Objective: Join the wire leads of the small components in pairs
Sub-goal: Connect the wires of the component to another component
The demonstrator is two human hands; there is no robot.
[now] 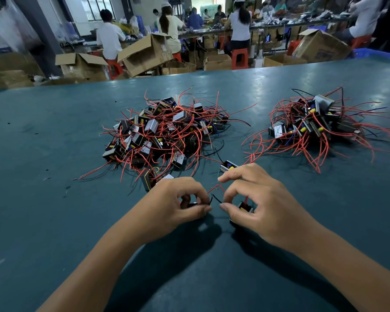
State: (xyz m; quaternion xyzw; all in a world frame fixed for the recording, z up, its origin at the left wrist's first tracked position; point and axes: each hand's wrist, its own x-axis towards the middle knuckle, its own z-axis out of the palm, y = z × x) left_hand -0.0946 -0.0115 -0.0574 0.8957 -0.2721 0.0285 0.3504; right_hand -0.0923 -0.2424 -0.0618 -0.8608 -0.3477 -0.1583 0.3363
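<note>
Both hands low-centre on the teal desk [54, 143], close together. Left hand [176, 203] has fingers curled, thumb & forefinger pinching a small dark component [193, 204] w/ a black lead [211, 199] sticking out at 3 o'clock. Right hand [259, 199] is curled round another component [245, 207], yellow & black; red leads [216, 188] cross between the two hands. Big pile of components [162, 131] w/ red wires at 12 o'clock from the hands, second pile [320, 124] at 2 o'clock, well apart. One loose component [229, 165] just past right hand's fingertips. Cardboard boxes [144, 52] & seated workers [109, 34] beyond desk's far edge.
</note>
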